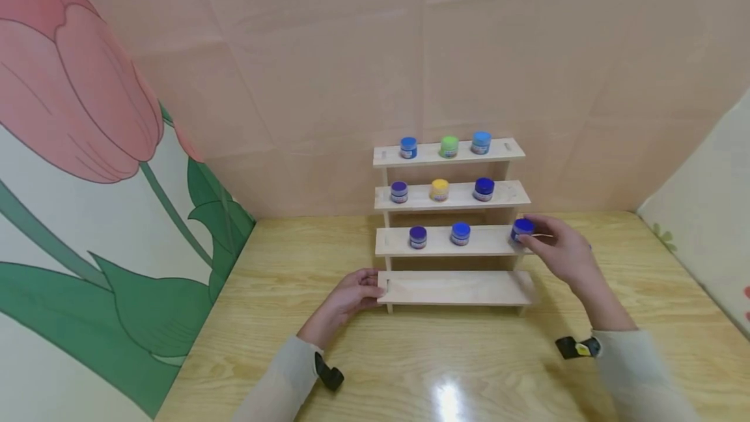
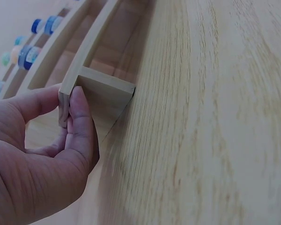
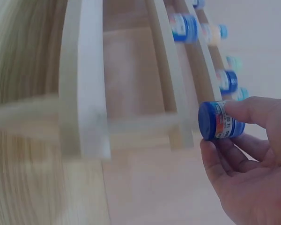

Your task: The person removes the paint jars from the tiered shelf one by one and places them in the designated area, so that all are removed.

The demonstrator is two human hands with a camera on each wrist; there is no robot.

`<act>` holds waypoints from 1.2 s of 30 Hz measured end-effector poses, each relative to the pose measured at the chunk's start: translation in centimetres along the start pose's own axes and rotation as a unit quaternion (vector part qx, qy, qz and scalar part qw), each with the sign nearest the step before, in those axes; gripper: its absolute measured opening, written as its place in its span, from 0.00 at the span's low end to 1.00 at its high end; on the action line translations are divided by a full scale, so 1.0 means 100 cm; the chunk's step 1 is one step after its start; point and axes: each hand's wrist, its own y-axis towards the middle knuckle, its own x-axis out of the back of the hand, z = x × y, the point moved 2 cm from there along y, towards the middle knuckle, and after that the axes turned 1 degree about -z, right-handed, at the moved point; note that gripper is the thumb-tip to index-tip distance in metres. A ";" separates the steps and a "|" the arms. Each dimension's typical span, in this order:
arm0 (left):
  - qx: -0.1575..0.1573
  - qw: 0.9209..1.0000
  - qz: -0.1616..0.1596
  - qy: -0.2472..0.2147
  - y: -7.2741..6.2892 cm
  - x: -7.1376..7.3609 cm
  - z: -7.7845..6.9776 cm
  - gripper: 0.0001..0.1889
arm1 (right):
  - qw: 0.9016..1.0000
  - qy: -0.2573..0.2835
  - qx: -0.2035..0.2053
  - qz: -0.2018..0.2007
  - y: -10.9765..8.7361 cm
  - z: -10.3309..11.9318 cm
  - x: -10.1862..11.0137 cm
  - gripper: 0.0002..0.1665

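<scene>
My right hand (image 1: 559,246) pinches a small paint jar with a blue lid (image 1: 523,230) between thumb and fingers. In the head view the jar overlaps the right end of the third tier down (image 1: 436,242) of a pale wooden stepped rack. The right wrist view shows the jar (image 3: 220,121) tipped on its side, its label facing the camera. My left hand (image 1: 351,295) grips the left end of the rack's lowest tier (image 1: 457,288); the left wrist view shows thumb above and fingers below that board end (image 2: 69,96). On the third tier stand a purple-lidded jar (image 1: 418,237) and a blue-lidded jar (image 1: 460,234).
The top tier holds a blue jar (image 1: 408,147), a green jar (image 1: 449,146) and a light blue jar (image 1: 481,142). Below them stand a purple jar (image 1: 399,192), a yellow jar (image 1: 439,190) and a dark blue jar (image 1: 484,189). A wood-grain table (image 1: 381,363) meets a pinkish backdrop (image 1: 316,83).
</scene>
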 end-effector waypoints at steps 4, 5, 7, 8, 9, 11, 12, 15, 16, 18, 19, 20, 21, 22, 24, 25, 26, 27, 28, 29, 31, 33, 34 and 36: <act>0.004 1.000 -0.004 0.001 0.000 0.001 -0.001 0.31 | 1.000 0.009 -0.012 0.010 -0.003 -0.011 0.014 0.33; 0.005 1.000 -0.005 0.001 0.000 0.001 -0.001 0.32 | 1.000 0.012 -0.016 0.015 -0.004 -0.014 0.017 0.34; 0.007 1.000 -0.007 0.000 0.000 0.002 -0.001 0.32 | 0.999 0.015 -0.025 0.019 -0.006 -0.021 0.023 0.36; 0.007 1.000 -0.006 0.001 0.000 0.002 -0.001 0.32 | 0.999 0.014 -0.028 0.019 -0.007 -0.024 0.026 0.36; 0.006 1.000 -0.005 0.001 0.000 0.002 -0.001 0.32 | 0.999 0.015 -0.028 0.018 -0.008 -0.028 0.029 0.36; 0.004 1.000 -0.003 0.002 0.000 0.001 -0.001 0.32 | 0.999 0.016 -0.029 0.015 -0.009 -0.037 0.035 0.37; 0.004 1.000 -0.002 0.002 0.000 0.001 -0.001 0.32 | 0.999 0.013 -0.030 0.013 -0.010 -0.041 0.038 0.37; 0.003 1.000 -0.002 0.002 0.000 0.001 -0.001 0.32 | 0.999 0.008 -0.036 0.012 -0.011 -0.055 0.045 0.37; 0.003 1.000 -0.002 0.002 0.000 0.001 -0.001 0.32 | 0.999 0.005 -0.036 0.012 -0.011 -0.059 0.047 0.37; 0.004 1.000 -0.003 0.002 0.001 0.001 0.000 0.31 | 0.999 0.001 -0.037 0.012 -0.011 -0.070 0.052 0.37; 0.004 1.000 -0.003 0.002 0.001 0.001 0.000 0.31 | 0.999 0.001 -0.037 0.013 -0.012 -0.075 0.054 0.37; 0.004 1.000 -0.003 0.001 0.001 0.001 0.000 0.31 | 0.999 0.003 -0.037 0.013 -0.012 -0.081 0.057 0.37; 0.005 1.000 -0.003 0.000 0.002 0.001 0.000 0.31 | 0.999 0.005 -0.036 0.013 -0.013 -0.087 0.059 0.37; 0.005 1.000 -0.004 -0.001 0.002 0.001 0.000 0.31 | 0.999 0.008 -0.033 0.013 -0.013 -0.093 0.062 0.37; 0.005 1.000 -0.004 -0.003 0.002 0.000 -0.001 0.31 | 1.000 0.010 -0.028 0.008 -0.015 -0.104 0.066 0.37; 0.005 1.000 -0.004 -0.003 0.002 0.000 -0.001 0.31 | 1.000 0.010 -0.027 0.006 -0.016 -0.110 0.068 0.36; 0.005 1.000 -0.003 -0.003 0.001 0.000 -0.001 0.31 | 1.000 0.010 -0.025 0.004 -0.017 -0.115 0.070 0.36; 0.005 1.000 -0.003 -0.003 0.001 0.000 -0.002 0.31 | 1.000 0.009 -0.023 0.001 -0.018 -0.121 0.072 0.35; 0.004 1.000 -0.003 -0.002 0.001 0.000 -0.002 0.31 | 1.000 0.008 -0.021 -0.001 -0.018 -0.126 0.073 0.35; 0.004 1.000 -0.002 -0.001 0.001 0.000 -0.002 0.30 | 1.000 0.008 -0.020 -0.002 -0.019 -0.132 0.074 0.34; 0.003 1.000 -0.001 0.002 0.001 0.000 -0.001 0.30 | 1.000 0.012 -0.023 -0.005 -0.019 -0.142 0.076 0.33; 0.002 1.000 -0.001 0.003 0.001 0.000 -0.001 0.30 | 1.000 0.017 -0.025 -0.008 -0.019 -0.153 0.079 0.33; 0.002 1.000 -0.001 0.004 0.001 0.001 -0.001 0.30 | 0.999 0.020 -0.028 -0.011 -0.019 -0.158 0.080 0.32; 0.002 1.000 0.000 0.003 0.001 0.000 -0.002 0.30 | 0.999 0.024 -0.037 -0.013 -0.019 -0.167 0.081 0.33</act>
